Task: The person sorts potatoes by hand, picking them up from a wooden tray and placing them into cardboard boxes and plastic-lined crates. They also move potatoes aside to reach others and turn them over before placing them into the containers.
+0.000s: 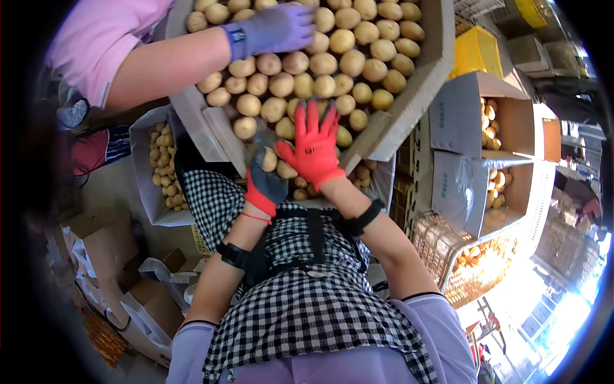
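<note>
A sloped grey tray (419, 83) holds many round, tan-yellow potatoes (342, 41), with a narrow opening at its near end. My right hand (312, 148), in a red glove with dark fingertips, lies palm down over the potatoes at that opening, fingers stretched out. Beside it, my left hand (266, 182) is turned so its dark grey palm side shows. Its fingers curl against a potato (269, 160), and another potato (286, 170) sits between my two hands. Below the opening, more potatoes (300, 194) are partly hidden by my hands.
A co-worker's purple-gloved hand (275, 29) reaches over the tray from the left. Below left stands a carton (144, 185) of potatoes. On the right are stacked cartons (455, 121) and a plastic crate (438, 246) with produce. Cardboard boxes (105, 249) stand at lower left.
</note>
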Demonstrator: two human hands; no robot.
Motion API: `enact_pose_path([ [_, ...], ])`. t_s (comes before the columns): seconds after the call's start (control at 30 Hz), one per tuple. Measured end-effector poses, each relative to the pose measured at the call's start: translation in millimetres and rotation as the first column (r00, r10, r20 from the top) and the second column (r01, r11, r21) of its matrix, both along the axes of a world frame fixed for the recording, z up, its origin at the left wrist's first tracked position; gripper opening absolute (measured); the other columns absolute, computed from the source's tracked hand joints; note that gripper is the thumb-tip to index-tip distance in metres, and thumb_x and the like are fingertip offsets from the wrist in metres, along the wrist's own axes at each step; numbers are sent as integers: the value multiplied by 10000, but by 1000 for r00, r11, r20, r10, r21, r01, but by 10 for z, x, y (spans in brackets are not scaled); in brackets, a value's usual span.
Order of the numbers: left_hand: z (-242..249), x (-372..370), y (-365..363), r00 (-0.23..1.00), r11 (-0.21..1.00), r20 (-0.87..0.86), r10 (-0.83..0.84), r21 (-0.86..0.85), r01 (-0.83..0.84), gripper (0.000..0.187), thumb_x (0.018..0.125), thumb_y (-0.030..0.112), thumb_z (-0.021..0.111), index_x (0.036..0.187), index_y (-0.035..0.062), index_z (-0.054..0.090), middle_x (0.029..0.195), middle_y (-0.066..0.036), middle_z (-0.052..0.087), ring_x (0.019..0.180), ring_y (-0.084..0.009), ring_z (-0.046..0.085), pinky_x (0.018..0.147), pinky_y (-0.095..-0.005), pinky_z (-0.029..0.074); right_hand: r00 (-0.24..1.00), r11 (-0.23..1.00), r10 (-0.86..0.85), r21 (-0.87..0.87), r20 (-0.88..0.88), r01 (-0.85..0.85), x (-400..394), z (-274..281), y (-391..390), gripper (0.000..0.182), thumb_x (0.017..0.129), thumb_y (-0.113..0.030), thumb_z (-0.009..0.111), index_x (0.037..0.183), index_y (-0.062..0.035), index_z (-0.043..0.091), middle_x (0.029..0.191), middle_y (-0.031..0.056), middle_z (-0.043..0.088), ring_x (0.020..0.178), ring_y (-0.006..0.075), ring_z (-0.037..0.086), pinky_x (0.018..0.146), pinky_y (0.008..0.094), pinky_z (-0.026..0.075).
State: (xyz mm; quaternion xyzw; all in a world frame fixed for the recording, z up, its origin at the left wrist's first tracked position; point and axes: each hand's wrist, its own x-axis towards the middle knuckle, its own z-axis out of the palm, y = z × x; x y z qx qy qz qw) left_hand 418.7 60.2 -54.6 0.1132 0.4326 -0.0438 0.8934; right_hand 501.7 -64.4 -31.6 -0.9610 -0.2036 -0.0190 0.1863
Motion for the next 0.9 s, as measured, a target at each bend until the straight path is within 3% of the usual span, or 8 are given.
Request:
enact_pose_path([
  [0.2, 74, -2, -17, 985, 995, 154, -84, 60, 75, 481, 991, 462, 627, 1353, 148, 588, 1341, -28, 635, 1226, -210, 601, 1077, -392, 461, 974, 978, -180, 128, 134, 163, 337, -60, -21, 883, 895, -584, 649, 1571, -84, 379, 1579, 322, 311, 1418, 652, 214, 1166, 717, 171],
  [0.27, 20, 64, -110, 993, 983, 118, -13, 184, -9, 609, 954, 581, 635, 1366, 136, 574, 1337, -30, 630, 1241, -195, 587, 1082, -390, 455, 999, 998, -37, -55, 28, 39, 62, 73, 109, 893, 891, -579, 658, 1571, -74, 377, 1583, 315, 301, 1428, 647, 191, 1165, 725, 165],
  [0.4, 1, 94, 21, 997, 999, -73, 10, 32, -8, 617, 1030, 566, 523, 1468, 133, 512, 1427, -28, 598, 1326, -191, 544, 1150, -389, 402, 999, 999, 5, 45, -44, -3, -92, 33, -100, 897, 899, -572, 652, 1586, -80, 352, 1596, 327, 257, 1426, 663, 171, 1162, 740, 137],
  [0.5, 194, 94, -49, 989, 997, -130, -76, 13, 79, 873, 864, 735, 635, 1480, 136, 486, 1455, -42, 548, 1387, -216, 443, 1184, -407, 325, 971, 965, -237, 110, -11, 237, 265, -13, -43, 897, 892, -566, 662, 1591, -108, 338, 1560, 369, 255, 1397, 695, 183, 1140, 744, 185],
  [0.6, 176, 91, -85, 999, 998, -29, -41, -42, 40, 839, 889, 715, 617, 1486, 141, 482, 1467, -64, 550, 1376, -231, 477, 1173, -440, 361, 1000, 1000, -6, -11, 6, 6, 0, -19, -26, 942, 902, -582, 647, 1596, -57, 287, 1535, 444, 228, 1405, 683, 183, 1144, 752, 142],
  [0.67, -26, 39, -34, 989, 988, 143, 22, -153, 0, 728, 943, 639, 607, 1471, 150, 501, 1460, -74, 562, 1361, -256, 513, 1144, -463, 411, 989, 992, -119, 37, -85, 122, -108, -113, -88, 967, 904, -585, 650, 1589, -14, 277, 1554, 445, 202, 1424, 666, 178, 1162, 730, 139],
  [0.8, -194, -95, -66, 990, 994, 124, -64, 101, 51, 563, 1000, 515, 606, 1428, 155, 539, 1441, -60, 575, 1333, -263, 538, 1129, -454, 430, 983, 985, -170, 8, -76, 171, -81, -223, -5, 993, 905, -574, 665, 1575, 40, 265, 1566, 451, 181, 1440, 655, 167, 1180, 701, 151],
  [0.9, -207, -27, -89, 990, 961, 29, 135, 239, -138, 519, 1001, 490, 613, 1397, 160, 555, 1423, -59, 580, 1299, -246, 545, 1142, -437, 405, 994, 994, -28, 101, -109, 39, -166, -193, -148, 1000, 908, -534, 683, 1534, 125, 267, 1556, 444, 224, 1452, 620, 198, 1189, 676, 181],
])
